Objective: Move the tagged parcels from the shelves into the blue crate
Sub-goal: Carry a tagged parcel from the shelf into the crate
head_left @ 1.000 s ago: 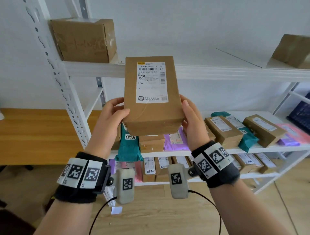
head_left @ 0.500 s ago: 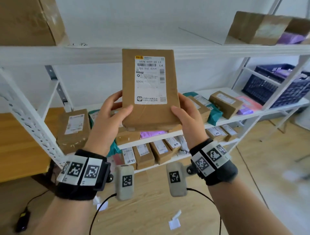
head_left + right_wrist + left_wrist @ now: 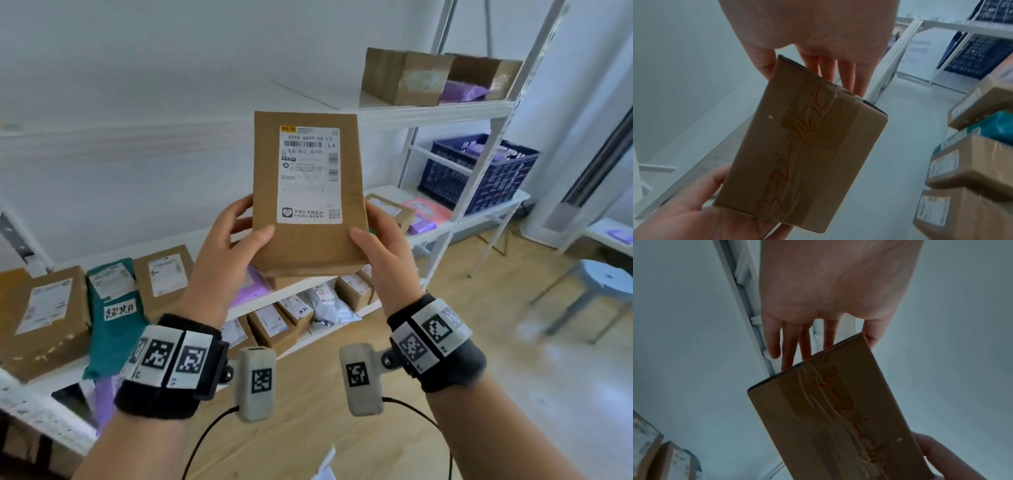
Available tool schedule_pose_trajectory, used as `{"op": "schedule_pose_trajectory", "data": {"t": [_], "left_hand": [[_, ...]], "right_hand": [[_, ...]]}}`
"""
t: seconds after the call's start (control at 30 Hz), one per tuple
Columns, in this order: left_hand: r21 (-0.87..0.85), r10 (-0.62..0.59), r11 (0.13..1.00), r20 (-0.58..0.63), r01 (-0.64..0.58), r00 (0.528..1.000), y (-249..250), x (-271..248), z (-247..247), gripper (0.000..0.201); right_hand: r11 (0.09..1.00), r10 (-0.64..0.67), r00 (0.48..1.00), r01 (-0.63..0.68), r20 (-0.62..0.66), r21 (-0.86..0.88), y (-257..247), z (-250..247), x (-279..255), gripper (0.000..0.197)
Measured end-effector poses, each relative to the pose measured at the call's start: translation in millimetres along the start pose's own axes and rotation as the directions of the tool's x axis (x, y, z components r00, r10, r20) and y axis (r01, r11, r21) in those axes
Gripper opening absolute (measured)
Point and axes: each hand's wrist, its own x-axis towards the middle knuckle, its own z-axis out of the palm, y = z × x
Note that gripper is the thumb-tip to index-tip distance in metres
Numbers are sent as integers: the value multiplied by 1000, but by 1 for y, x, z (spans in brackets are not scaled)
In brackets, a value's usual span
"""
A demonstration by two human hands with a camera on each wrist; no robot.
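Since the earlier frame the view has swung to the right: the blue crate (image 3: 479,171) now sits in plain sight past the shelf upright, and the cardboard parcel (image 3: 308,195) has travelled that way with both hands, still held upright in front of the shelves (image 3: 428,111).

Both hands hold the parcel between them at its lower end. The left hand (image 3: 226,246) has its thumb laid across the front face and its fingers (image 3: 789,344) straight behind the back; the right hand (image 3: 383,253) mirrors it, thumb on the front edge, fingers (image 3: 846,76) flat against the back. The parcel's white shipping label (image 3: 310,174) faces the head camera. From the wrist views, its back is taped and carries orange handwriting (image 3: 797,146).

The crate stands on a white surface (image 3: 496,210) to the right of the shelving, well apart from the parcel, with purple packages visible inside it. On the middle shelf lie more parcels — brown boxes, a teal mailer (image 3: 113,315) with a handwritten tag, purple and pink bags. Two brown boxes (image 3: 404,77) and a purple bag sit on the top shelf at the right. A pale blue stool (image 3: 606,281) stands on the wooden floor further right.
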Motion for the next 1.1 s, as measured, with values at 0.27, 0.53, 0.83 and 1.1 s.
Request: {"op": "schedule_pose_trajectory", "data": {"t": [0.27, 0.53, 0.83, 1.1], "left_hand": [[-2, 23, 1000, 89, -23, 996, 5, 14, 106, 48], [-60, 37, 998, 205, -25, 978, -2, 24, 221, 40], [-110, 34, 994, 374, 7, 927, -14, 37, 327, 37], [-121, 41, 992, 487, 21, 873, -34, 78, 405, 38]], "right_hand": [[999, -22, 994, 19, -103, -32, -2, -103, 10, 44], [997, -58, 977, 44, -207, -68, 0, -212, 8, 44], [994, -71, 929, 34, -362, -107, 8, -308, 3, 54], [992, -66, 875, 5, -480, -128, 30, -369, 28, 59]]}}
